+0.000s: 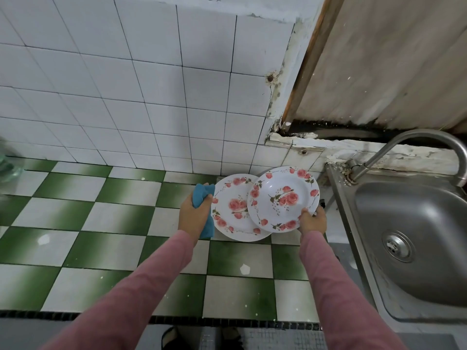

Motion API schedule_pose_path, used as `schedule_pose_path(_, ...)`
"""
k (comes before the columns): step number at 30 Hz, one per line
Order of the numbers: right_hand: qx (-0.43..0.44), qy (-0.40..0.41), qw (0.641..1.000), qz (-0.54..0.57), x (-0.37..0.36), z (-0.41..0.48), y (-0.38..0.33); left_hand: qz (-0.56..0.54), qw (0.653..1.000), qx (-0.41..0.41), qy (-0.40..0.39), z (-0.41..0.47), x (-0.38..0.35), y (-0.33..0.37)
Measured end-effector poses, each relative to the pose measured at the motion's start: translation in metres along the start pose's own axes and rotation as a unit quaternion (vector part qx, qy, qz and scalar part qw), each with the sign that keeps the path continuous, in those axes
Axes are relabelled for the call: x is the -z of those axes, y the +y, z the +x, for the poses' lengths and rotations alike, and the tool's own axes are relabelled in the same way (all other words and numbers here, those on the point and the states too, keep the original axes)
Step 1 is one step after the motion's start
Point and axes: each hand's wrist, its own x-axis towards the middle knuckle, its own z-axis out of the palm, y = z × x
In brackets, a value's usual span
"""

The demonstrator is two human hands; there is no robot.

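Two white plates with pink rose prints are at the back of the green-and-white tiled counter. My right hand (pixel 312 221) grips the lower rim of the deeper plate (pixel 283 198), which is tilted up and overlaps the other. The flatter plate (pixel 231 210) lies on the counter beneath it, to the left. My left hand (pixel 195 213) holds a bunched blue cloth (pixel 202 195) just beside the flat plate's left rim.
A steel sink (pixel 414 243) with a drain and a curved tap (pixel 414 147) fills the right side. White tiled wall rises behind the counter (pixel 101 223). A green glass object (pixel 7 162) stands at the far left. The counter's front edge runs along the bottom.
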Motion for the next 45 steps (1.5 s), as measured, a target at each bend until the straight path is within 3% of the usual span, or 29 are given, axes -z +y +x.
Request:
schedule_pose_path(8,0.042,-0.003,0.998,-0.041,0.0,-0.008,-0.006,-0.006,1.0,-0.001,-0.003,-0.003,-0.004,0.005)
schedule_pose_path(16,0.153,-0.05,0.984,-0.079,-0.001,-0.034,-0.017,0.0,1.0,-0.005,-0.001,-0.002,-0.006,0.004)
schedule_pose_path(30,0.3,-0.127,0.937,-0.126,-0.008,-0.062,-0.031,0.002,1.0,-0.006,-0.011,0.0,-0.006,0.002)
schedule_pose_path(33,0.277,-0.135,0.946,-0.098,-0.009,-0.067,-0.035,-0.003,1.0,-0.002,-0.013,0.002,-0.006,0.001)
schedule_pose_path(37,0.18,-0.147,0.973,-0.017,-0.011,-0.073,-0.042,-0.003,1.0,-0.002,-0.006,0.002,-0.008,0.0)
schedule_pose_path(45,0.103,-0.184,0.975,0.063,-0.017,-0.084,-0.056,-0.007,1.0,0.003,0.03,0.006,-0.024,0.0)
